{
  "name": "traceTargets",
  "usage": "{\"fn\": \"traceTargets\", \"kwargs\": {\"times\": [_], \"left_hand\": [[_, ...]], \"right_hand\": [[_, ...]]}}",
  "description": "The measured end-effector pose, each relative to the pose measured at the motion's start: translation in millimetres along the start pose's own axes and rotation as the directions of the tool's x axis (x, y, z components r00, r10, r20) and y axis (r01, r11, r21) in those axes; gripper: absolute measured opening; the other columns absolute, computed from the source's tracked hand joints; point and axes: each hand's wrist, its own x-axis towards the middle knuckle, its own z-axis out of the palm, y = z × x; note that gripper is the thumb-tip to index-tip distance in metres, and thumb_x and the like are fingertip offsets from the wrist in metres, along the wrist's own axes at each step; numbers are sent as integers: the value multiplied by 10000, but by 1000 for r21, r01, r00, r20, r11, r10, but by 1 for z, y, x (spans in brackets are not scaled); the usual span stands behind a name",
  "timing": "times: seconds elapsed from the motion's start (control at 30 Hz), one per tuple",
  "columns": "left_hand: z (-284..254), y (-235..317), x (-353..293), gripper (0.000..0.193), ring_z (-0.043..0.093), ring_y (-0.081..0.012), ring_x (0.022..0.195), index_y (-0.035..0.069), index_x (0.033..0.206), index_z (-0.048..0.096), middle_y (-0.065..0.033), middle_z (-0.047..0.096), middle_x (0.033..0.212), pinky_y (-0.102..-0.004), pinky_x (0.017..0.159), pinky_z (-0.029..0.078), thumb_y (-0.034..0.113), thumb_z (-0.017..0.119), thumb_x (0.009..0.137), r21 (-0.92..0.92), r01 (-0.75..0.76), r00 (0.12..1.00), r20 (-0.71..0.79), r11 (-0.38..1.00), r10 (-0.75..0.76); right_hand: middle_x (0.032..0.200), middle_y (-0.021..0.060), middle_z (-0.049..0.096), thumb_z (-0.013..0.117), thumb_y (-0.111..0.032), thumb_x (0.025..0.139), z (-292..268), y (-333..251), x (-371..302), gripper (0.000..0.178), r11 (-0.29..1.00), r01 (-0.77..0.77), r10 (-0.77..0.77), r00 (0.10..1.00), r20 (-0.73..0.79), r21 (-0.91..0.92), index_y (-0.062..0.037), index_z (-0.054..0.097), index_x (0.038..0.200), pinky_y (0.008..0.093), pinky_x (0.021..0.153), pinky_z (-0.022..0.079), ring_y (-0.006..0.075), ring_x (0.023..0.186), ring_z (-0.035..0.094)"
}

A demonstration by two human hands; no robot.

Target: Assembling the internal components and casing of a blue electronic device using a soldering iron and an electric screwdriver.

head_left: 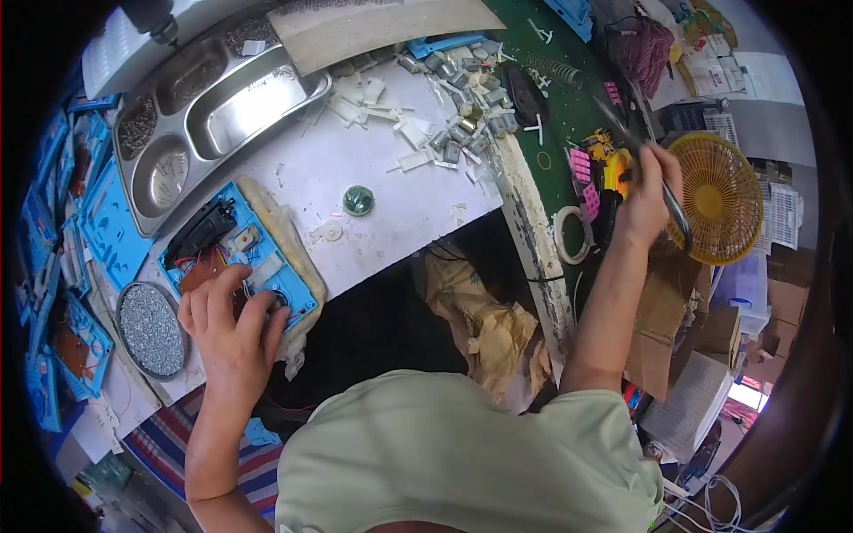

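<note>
While left hand (229, 324) arches over one blue casing (261, 255) at nine o'clock, pinch unclear.
Right hand (649, 197), near three, clasps one half-covered tool (678, 215).

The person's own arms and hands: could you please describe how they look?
The left hand and right hand wear no gloves, and no watch or bracelet shows. The forearms are uncovered. A plain, pale green short sleeve shows on the right, matching the shirt.

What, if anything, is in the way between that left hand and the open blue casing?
Nothing visible: the left hand is directly over the open blue casing, its fingers curled toward it. The steel tray stands beyond, out of the way.
</note>
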Motion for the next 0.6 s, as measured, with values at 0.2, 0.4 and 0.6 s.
{"fn": "traceTargets", "kwargs": {"times": [0.2,0.4,0.6], "left_hand": [[-12,-13,-22,544,556,-316,1086,69,1213,653,-145,574,1273,-440,933,411,164,865,721,-140,135,962,-217,981,-164],[-18,-31,-55,444,549,-282,1000,78,1145,697,-121,611,1193,-387,879,433,65,813,716,-236,303,884,-291,923,-365],[-9,-23,-43,426,568,-237,951,131,1107,717,-78,603,1198,-394,857,380,79,789,690,-196,180,941,-251,964,-227]], "right_hand": [[991,46,695,761,-183,932,56,44,50,259,950,-269,297,935,193,-160,-17,711,1123,290,790,494,132,851,610],[1101,145,681,623,-243,1018,44,41,-52,477,503,-754,443,644,623,422,12,499,1401,348,822,528,201,876,601],[841,68,676,824,1,704,154,-70,-207,269,877,369,-434,340,834,306,-50,724,948,361,739,485,255,797,611]]}}
